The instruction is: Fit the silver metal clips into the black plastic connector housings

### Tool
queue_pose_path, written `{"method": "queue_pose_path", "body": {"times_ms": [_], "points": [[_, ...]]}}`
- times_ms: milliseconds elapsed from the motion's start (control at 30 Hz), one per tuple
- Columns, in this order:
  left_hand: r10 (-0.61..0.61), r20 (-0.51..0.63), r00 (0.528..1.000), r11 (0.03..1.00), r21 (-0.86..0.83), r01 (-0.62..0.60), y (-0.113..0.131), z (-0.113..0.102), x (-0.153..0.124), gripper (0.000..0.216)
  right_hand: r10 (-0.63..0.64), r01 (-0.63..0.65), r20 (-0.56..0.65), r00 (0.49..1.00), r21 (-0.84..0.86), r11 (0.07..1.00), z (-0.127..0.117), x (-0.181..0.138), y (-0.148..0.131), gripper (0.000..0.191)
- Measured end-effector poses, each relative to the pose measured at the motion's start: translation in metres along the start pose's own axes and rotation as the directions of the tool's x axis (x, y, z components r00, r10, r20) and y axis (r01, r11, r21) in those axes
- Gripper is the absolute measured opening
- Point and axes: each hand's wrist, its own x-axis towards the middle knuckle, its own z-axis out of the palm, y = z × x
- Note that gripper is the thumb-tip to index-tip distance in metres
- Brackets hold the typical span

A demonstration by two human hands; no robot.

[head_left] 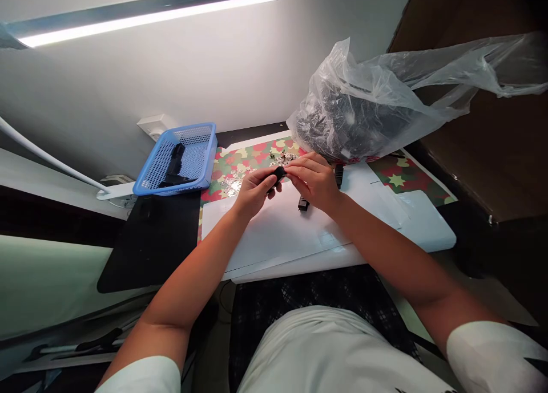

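Note:
My left hand (pixel 256 193) and my right hand (pixel 312 181) meet above a white sheet (pixel 274 233). A small black part (pixel 277 175) is gripped in my left hand's fingers, and my right fingertips pinch its other end. Just below my right hand, a short black piece (pixel 303 204) lies on the sheet. A ribbed black piece (pixel 338 175) stands beyond my right wrist. Small silver pieces (pixel 283 157) lie scattered on a camouflage-patterned mat (pixel 252 165) just past my hands.
A blue plastic basket (pixel 174 159) holding black items sits at the back left. A clear plastic bag (pixel 355 113) of dark items rests at the back right. A black pad (pixel 149 239) lies to the left, and a lamp bar (pixel 145 16) runs above.

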Motion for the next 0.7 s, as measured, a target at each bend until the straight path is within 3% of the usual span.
{"method": "queue_pose_path", "body": {"times_ms": [167, 333, 533, 600, 700], "points": [[-0.036, 0.011, 0.999, 0.999, -0.002, 0.036, 0.0, 0.0, 0.0, 0.04, 0.008, -0.004, -0.05, 0.999, 0.071, 0.998, -0.001, 0.001, -0.001, 0.028], [-0.088, 0.041, 0.995, 0.996, 0.022, 0.087, 0.001, -0.005, 0.002, 0.042, 0.084, -0.087, 0.025, 0.996, 0.175, 0.981, -0.003, 0.001, 0.0, 0.03], [-0.132, -0.018, 0.991, 0.991, 0.015, 0.133, 0.002, -0.009, 0.01, 0.047, 0.146, -0.172, 0.111, 0.983, 0.277, 0.945, -0.002, 0.014, 0.001, 0.027], [-0.133, -0.046, 0.99, 0.991, 0.026, 0.135, 0.001, -0.01, 0.013, 0.048, 0.211, -0.237, 0.11, 0.971, 0.376, 0.896, -0.02, 0.03, 0.006, 0.027], [-0.134, -0.065, 0.989, 0.969, 0.201, 0.145, -0.003, -0.014, 0.017, 0.045, 0.428, -0.353, -0.001, 0.904, 0.564, 0.746, -0.081, 0.05, 0.018, 0.026]]}}
